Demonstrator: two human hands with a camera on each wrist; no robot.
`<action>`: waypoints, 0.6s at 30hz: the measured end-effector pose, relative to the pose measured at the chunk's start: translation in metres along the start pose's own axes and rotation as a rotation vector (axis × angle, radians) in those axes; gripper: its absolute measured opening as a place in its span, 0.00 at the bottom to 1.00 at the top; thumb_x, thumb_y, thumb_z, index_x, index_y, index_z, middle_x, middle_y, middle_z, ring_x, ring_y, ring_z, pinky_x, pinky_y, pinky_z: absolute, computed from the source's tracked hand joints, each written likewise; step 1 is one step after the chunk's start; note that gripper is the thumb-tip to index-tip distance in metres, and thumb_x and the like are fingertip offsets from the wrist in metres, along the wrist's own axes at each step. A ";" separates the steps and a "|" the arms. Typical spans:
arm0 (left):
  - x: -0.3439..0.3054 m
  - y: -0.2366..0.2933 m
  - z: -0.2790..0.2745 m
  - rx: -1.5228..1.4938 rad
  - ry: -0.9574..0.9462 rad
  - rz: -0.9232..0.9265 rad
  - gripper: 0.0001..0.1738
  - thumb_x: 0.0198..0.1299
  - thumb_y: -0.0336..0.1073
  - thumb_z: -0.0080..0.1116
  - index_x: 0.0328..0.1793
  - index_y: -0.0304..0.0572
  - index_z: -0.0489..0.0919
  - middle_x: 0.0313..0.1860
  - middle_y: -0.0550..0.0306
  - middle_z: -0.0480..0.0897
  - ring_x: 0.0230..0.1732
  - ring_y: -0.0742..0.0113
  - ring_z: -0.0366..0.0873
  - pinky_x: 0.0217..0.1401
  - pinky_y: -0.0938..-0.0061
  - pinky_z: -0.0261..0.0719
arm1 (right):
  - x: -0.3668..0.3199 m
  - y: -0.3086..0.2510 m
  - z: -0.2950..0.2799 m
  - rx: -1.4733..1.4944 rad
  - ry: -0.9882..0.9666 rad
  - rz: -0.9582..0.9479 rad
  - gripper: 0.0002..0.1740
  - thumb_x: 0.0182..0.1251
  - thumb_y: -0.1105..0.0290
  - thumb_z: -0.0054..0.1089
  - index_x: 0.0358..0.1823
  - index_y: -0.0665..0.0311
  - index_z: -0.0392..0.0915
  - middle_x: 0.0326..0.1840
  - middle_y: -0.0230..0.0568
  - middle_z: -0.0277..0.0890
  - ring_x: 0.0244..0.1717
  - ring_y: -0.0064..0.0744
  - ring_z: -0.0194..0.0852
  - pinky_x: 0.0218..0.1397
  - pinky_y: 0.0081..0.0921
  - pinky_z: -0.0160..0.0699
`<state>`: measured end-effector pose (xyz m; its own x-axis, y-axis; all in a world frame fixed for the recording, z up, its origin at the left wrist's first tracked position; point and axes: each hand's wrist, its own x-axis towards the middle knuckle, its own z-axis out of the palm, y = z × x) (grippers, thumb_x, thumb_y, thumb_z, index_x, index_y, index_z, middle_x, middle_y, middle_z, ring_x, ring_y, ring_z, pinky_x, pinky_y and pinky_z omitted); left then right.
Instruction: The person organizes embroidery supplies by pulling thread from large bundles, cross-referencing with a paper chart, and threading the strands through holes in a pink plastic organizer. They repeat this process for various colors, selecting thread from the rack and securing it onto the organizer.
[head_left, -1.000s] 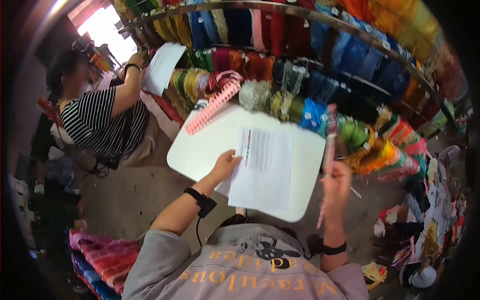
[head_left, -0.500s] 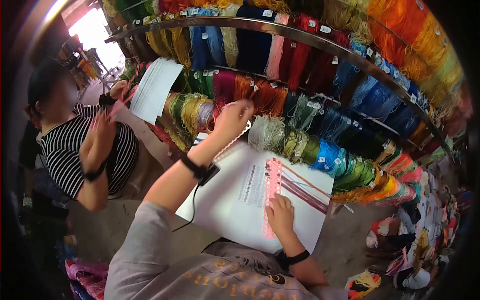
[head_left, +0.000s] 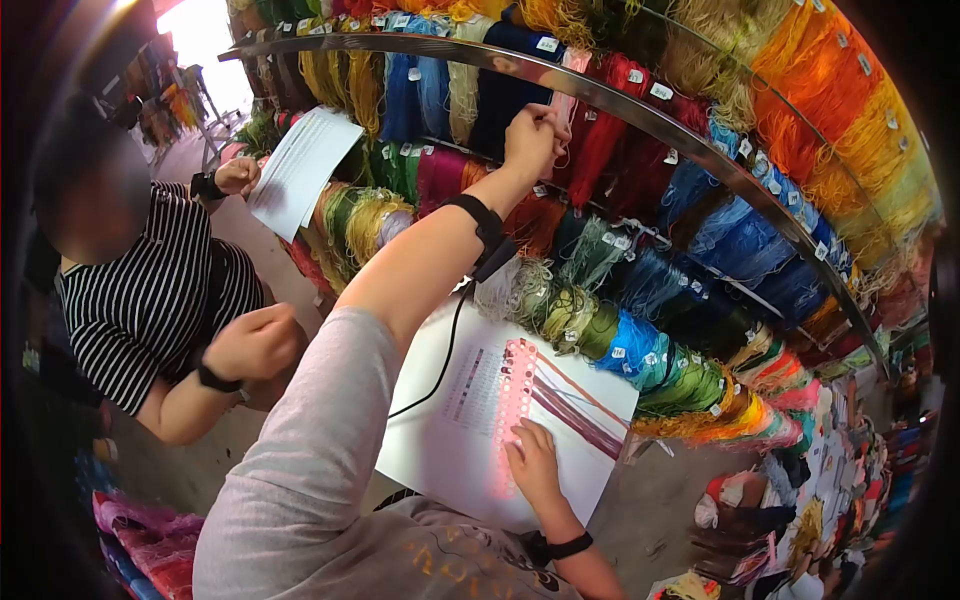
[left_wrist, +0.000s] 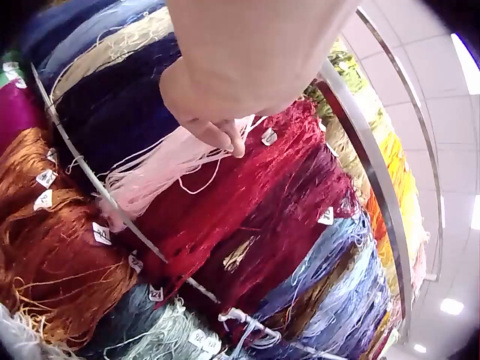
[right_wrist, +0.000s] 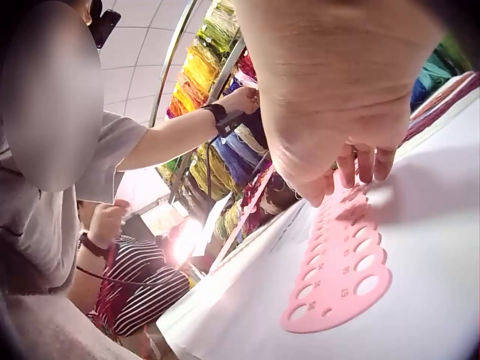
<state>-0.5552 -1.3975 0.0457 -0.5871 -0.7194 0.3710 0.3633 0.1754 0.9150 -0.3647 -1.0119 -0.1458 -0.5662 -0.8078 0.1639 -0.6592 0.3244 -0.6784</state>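
My left hand reaches up to the rack and pinches strands of a pale pink skein of thread, which hangs between navy thread and red thread. In the left wrist view a few pink strands loop out below the fingertips. My right hand rests on a pink thread organizer card with numbered holes down both edges. The card lies on white paper on the small table. Brown and plum threads trail from the card's holes toward the right.
A curved metal rail crosses in front of the upper skeins. Bundled skeins line the table's far edge. At left sits a person in a striped top, beside printed sheets. A black cable hangs from my left wrist over the table.
My left hand has risen from the lower skeins to the pink skein. Earlier, my right hand laid the card with threads on the paper; it stays there. The seated person's hands have moved apart.
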 end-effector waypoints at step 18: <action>-0.007 0.016 0.007 0.392 0.221 0.135 0.13 0.63 0.44 0.50 0.48 0.49 0.76 0.37 0.51 0.83 0.41 0.50 0.81 0.43 0.61 0.76 | 0.001 0.003 -0.010 0.048 -0.056 -0.010 0.14 0.59 0.71 0.60 0.47 0.67 0.76 0.56 0.48 0.71 0.58 0.51 0.66 0.61 0.40 0.66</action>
<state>-0.5507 -1.3850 0.0592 -0.3697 -0.7915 0.4867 0.1003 0.4868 0.8678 -0.3725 -1.0070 -0.1409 -0.5306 -0.8374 0.1312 -0.6390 0.2935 -0.7110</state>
